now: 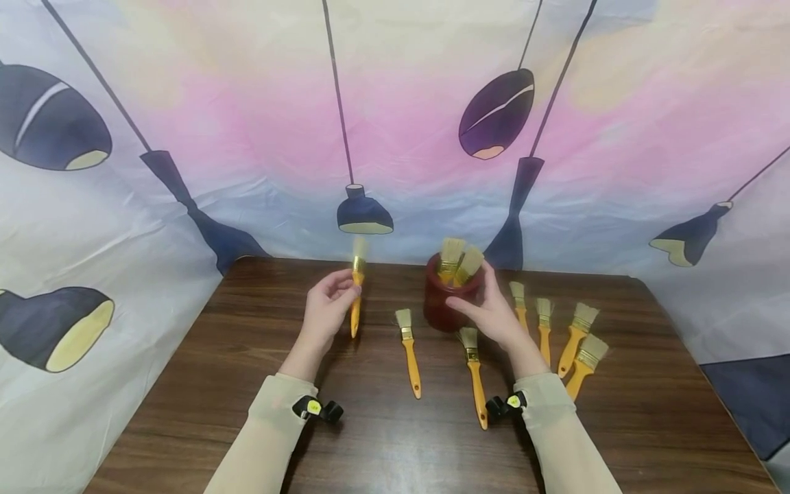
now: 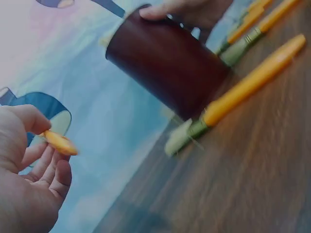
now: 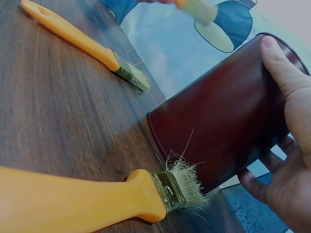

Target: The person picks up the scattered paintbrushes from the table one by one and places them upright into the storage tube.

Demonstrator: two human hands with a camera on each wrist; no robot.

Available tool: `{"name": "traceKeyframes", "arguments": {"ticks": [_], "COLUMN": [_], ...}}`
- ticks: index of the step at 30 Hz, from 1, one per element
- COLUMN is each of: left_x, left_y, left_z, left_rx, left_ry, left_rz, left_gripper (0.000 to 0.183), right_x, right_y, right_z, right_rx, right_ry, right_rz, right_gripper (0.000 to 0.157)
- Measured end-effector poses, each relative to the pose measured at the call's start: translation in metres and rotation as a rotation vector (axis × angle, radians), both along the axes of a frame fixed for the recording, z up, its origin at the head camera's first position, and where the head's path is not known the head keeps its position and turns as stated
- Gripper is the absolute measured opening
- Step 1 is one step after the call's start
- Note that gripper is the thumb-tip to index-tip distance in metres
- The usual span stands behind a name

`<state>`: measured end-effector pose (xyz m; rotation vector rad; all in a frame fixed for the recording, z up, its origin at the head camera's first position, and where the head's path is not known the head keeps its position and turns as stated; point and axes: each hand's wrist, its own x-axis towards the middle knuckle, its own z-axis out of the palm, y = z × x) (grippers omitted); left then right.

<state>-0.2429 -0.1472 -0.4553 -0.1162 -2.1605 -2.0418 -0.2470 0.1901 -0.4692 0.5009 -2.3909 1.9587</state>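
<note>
My left hand (image 1: pixel 326 307) pinches a paintbrush (image 1: pixel 355 315) with an orange handle between thumb and fingers, bristles upward, left of a dark red cylindrical cup (image 1: pixel 439 309). In the left wrist view the end of its handle (image 2: pixel 60 143) sticks out from the fingertips. My right hand (image 1: pixel 496 315) grips the cup from its right side, thumb (image 3: pixel 279 63) near the rim and fingers round the far wall. Two brushes (image 1: pixel 452 255) stand in the cup, bristles up. The cup's base is at the tabletop in the right wrist view.
One loose brush (image 1: pixel 411 357) lies on the dark wooden table (image 1: pixel 370 446) between the hands, another (image 1: pixel 476 381) in front of the cup. Several more brushes (image 1: pixel 574 339) lie right of the right forearm. A cloth printed with lamps (image 1: pixel 401 123) hangs behind the table.
</note>
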Motion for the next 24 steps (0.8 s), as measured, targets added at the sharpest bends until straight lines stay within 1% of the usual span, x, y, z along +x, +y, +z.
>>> {"name": "traceKeyframes", "arguments": {"ticks": [4,7,9,12,16,19,22,24], "left_x": [0.0,-0.001,-0.004,-0.012,-0.026,-0.035,-0.041,-0.043], "left_y": [0.005,0.013,0.018,0.029,0.046,0.061,0.077,0.086], "left_z": [0.009,0.018,0.027,0.045,0.073,0.092,0.104,0.109], "left_rx": [0.078,0.103,0.115,0.101,0.021,-0.038,-0.109,-0.178], "left_ry": [0.029,0.059,0.091,0.158,0.281,0.347,0.376,0.381], "left_rz": [0.002,0.01,0.011,-0.002,-0.023,-0.033,-0.038,-0.04], "left_gripper": [0.033,0.031,0.03,0.029,0.032,0.032,0.028,0.027], "right_x": [0.0,0.0,0.0,0.0,-0.001,-0.001,-0.001,-0.001], "right_y": [-0.001,-0.001,-0.001,-0.001,0.0,0.0,0.0,0.0], "right_z": [-0.002,-0.003,-0.004,-0.004,-0.003,-0.002,-0.001,-0.002], "right_rx": [0.008,0.014,0.019,0.014,0.012,0.012,0.002,-0.004], "right_ry": [0.008,0.006,0.005,0.006,0.016,0.012,0.006,0.006], "right_rz": [0.0,-0.001,-0.002,-0.002,0.0,-0.002,0.003,0.004], "right_gripper": [0.105,0.105,0.105,0.106,0.106,0.105,0.105,0.104]}}
